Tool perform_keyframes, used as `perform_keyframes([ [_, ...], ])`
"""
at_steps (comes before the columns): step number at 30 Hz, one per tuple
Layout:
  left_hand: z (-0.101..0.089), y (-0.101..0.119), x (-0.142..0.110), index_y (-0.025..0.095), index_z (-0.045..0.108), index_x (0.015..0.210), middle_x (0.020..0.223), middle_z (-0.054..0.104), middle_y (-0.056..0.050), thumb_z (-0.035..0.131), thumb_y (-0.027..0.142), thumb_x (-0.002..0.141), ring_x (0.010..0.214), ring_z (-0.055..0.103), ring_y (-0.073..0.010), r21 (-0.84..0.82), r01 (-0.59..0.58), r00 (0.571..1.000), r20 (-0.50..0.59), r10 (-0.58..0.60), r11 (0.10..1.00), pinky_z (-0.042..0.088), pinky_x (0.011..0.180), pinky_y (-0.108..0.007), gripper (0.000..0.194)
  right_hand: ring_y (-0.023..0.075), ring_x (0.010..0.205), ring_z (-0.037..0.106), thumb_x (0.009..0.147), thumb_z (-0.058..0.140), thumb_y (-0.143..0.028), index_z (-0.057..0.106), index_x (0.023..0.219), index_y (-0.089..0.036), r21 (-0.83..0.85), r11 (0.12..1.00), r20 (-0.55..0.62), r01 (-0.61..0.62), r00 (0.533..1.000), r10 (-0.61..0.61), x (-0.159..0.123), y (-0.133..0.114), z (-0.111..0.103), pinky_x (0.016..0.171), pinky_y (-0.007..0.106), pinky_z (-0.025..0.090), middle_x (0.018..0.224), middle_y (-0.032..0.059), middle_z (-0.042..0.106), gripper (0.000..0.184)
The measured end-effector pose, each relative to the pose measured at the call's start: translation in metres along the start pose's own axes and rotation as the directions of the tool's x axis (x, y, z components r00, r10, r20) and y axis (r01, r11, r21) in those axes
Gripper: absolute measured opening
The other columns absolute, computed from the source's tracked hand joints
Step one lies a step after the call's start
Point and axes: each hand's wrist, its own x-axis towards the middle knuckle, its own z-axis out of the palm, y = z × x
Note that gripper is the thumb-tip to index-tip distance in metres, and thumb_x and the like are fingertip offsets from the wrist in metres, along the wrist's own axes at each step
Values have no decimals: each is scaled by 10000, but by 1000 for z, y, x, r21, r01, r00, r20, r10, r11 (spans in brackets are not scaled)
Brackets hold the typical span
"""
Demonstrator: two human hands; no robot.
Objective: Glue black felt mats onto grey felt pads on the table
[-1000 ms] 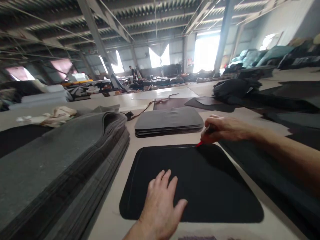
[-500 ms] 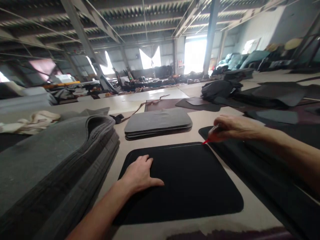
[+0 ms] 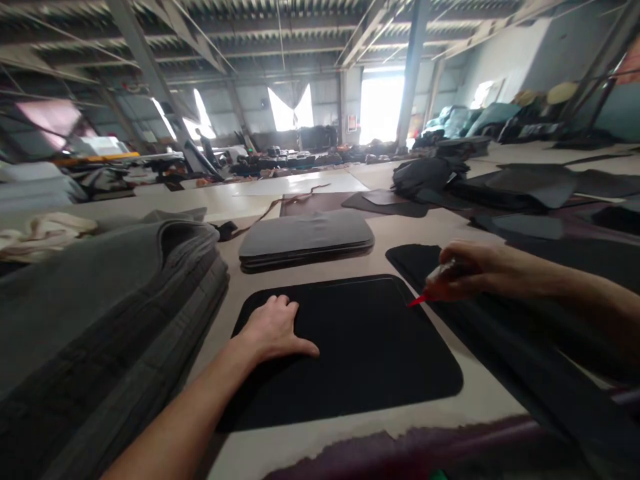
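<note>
A black rounded panel (image 3: pixel 370 360) lies flat on the table in front of me. My left hand (image 3: pixel 274 328) rests on its left part, fingers stretched and thumb spread. Closed in my right hand (image 3: pixel 473 270) is a glue bottle (image 3: pixel 440 272) with a red nozzle, partly hidden by the fingers. The red tip points down at the panel's right edge, near the far corner. A thin line runs just inside the panel's far edge and round that corner.
Behind the panel sits a stack of grey rounded panels (image 3: pixel 306 233). Thick folded grey sheets (image 3: pixel 115 287) are piled at left. Dark sheets (image 3: pixel 530 333) lie at right under my right arm. A dark bundle (image 3: pixel 425 177) stands farther back on the table (image 3: pixel 235 280).
My right hand has moved the bottle tip from the panel's far right corner a little way down its right edge. My left hand stays on the panel. The view has shifted slightly.
</note>
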Motion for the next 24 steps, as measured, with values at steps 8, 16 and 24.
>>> perform_keyframes([
  [8, 3, -1, 3, 153, 633, 1254, 1279, 591, -209, 569, 952, 550, 1192, 543, -404, 43, -15, 1000, 6, 14, 999, 476, 1002, -518, 1066, 252, 970, 611, 854, 696, -598, 577, 1129, -217, 67, 994, -22, -82, 996, 84, -67, -9, 21, 770, 310, 462, 1088, 49, 647, 485],
  [16, 0, 2, 2, 156, 631, 1251, 1273, 596, -218, 548, 969, 534, 1186, 551, -403, 78, -18, 1000, 16, 17, 997, 485, 978, -504, 1087, 250, 912, 629, 844, 706, -622, 520, 1109, -260, 273, 949, -3, -158, 986, 165, -117, -12, 41, 693, 285, 486, 1066, 46, 663, 486],
  [24, 0, 1, 4, 159, 642, 1221, 1244, 609, -216, 552, 963, 533, 1165, 572, -402, 84, -25, 1000, 11, 24, 996, 492, 955, -478, 1062, 253, 773, 636, 824, 698, -640, 573, 1053, -274, 294, 939, -14, -176, 982, 188, -127, -28, 43, 562, 300, 478, 988, 62, 686, 450],
])
